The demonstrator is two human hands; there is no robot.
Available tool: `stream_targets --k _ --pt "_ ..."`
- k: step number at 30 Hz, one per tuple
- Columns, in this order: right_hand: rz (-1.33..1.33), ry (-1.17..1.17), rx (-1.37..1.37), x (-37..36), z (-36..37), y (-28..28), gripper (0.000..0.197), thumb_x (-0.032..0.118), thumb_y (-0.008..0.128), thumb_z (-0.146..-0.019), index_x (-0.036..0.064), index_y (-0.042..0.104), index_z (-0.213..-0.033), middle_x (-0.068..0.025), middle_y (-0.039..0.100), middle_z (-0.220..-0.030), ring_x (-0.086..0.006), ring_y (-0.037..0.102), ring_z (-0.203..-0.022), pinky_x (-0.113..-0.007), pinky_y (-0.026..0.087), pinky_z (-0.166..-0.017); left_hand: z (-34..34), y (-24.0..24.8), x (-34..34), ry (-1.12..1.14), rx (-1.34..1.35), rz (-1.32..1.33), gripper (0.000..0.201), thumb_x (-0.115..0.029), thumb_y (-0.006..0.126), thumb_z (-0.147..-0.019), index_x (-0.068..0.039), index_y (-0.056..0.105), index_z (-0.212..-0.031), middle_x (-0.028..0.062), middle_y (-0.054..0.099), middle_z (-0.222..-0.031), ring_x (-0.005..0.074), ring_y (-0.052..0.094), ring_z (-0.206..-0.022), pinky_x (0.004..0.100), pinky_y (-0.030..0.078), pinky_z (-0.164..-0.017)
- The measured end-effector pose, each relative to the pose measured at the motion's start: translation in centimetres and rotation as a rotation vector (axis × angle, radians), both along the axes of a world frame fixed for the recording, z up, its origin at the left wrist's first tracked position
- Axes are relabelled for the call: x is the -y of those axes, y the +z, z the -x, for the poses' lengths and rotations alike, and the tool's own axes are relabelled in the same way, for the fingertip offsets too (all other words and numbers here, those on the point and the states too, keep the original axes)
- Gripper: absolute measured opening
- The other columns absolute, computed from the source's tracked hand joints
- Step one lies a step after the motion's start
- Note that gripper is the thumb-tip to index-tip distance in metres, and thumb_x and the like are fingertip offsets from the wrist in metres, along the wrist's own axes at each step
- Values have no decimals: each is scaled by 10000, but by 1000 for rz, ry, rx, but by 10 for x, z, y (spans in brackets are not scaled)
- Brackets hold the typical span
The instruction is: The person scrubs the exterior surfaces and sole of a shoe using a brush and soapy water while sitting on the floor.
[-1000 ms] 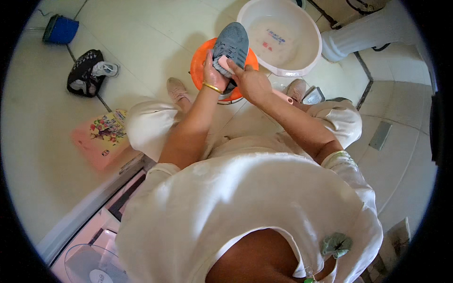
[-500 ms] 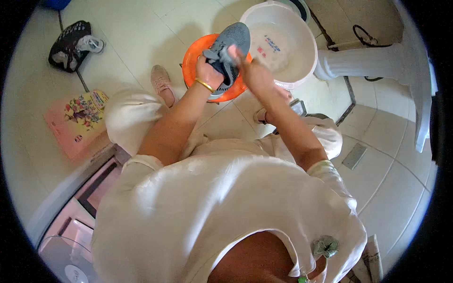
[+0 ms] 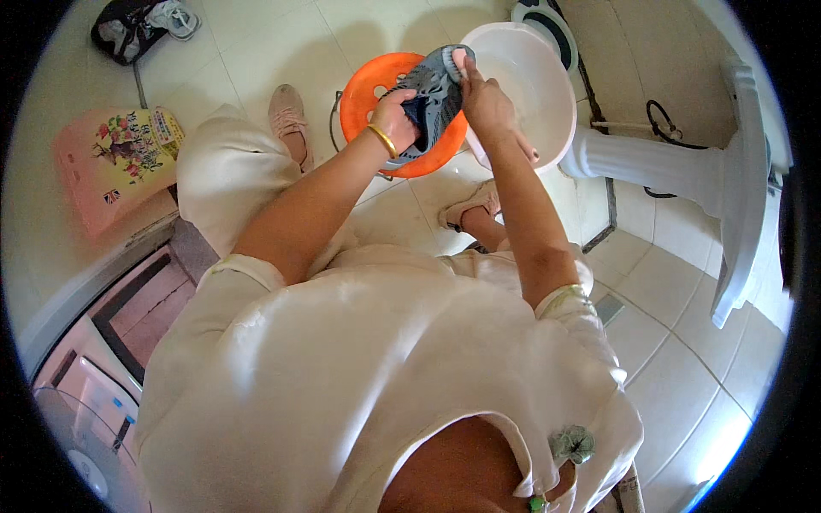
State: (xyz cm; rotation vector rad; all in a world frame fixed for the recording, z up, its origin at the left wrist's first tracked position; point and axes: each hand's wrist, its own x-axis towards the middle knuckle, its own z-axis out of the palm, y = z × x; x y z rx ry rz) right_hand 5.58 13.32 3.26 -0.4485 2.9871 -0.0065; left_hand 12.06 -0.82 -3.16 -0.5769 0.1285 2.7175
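Note:
A grey knit sneaker (image 3: 440,96) is held at a slant above a round orange seat-like top (image 3: 359,90) with holes in it. My left hand (image 3: 396,118) grips the sneaker by its opening, a gold bangle on that wrist. The fingers of my right hand (image 3: 490,109) are closed round a pink brush (image 3: 460,60), whose head meets the sneaker's toe. Part of the brush handle sticks out below the palm. Just right of the sneaker stands a large white basin (image 3: 560,98) with cloudy water in it.
A white pedestal sink (image 3: 658,167) rises at the right, a dark hose behind it. At far left lie a black bag (image 3: 120,38) with a grey-white shoe (image 3: 174,19) and a pink flowered board (image 3: 94,162). My feet flank the orange top.
The sneaker has turned so its toe faces up and right, showing more of its upper. My right hand has shifted with the brush toward the toe tip. The whole view has moved slightly.

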Motion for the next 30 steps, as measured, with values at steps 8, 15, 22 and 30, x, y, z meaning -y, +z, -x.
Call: stream_targets --k 8,15,22,30 --pt "176 234 33 19 -71 16 455 351 378 -892 246 311 -1330 -252 572 -866 -380 592 -711 -446 485 -620 -6 17 2 65 18 72 359 -257 440 -858 -51 471 -1151 113 535 -1122 264 506 -1034 401 369 -944" --pt "70 -27 -2 0 -7 11 438 323 390 -889 235 339 -1315 -244 572 -861 -371 593 -702 -444 490 -618 -5 11 1 -17 3 -33 370 -260 415 -877 -26 462 -1160 128 524 -1149 288 490 -1066 414 350 -961" --pt "53 126 16 13 -39 6 460 300 442 -868 252 342 -1314 -214 575 -878 -350 604 -698 -429 488 -588 -4 28 -1 4 6 148 408 -294 373 -902 -29 423 -1207 154 469 -1226 303 453 -1119 440 333 -976" --pt "47 176 68 19 -56 28 491 268 437 -863 268 297 -1334 -215 560 -894 -351 602 -760 -443 484 -676 -2 31 4 33 -26 68 471 -368 335 -903 -50 400 -1246 134 451 -1253 297 423 -1153 418 307 -997"
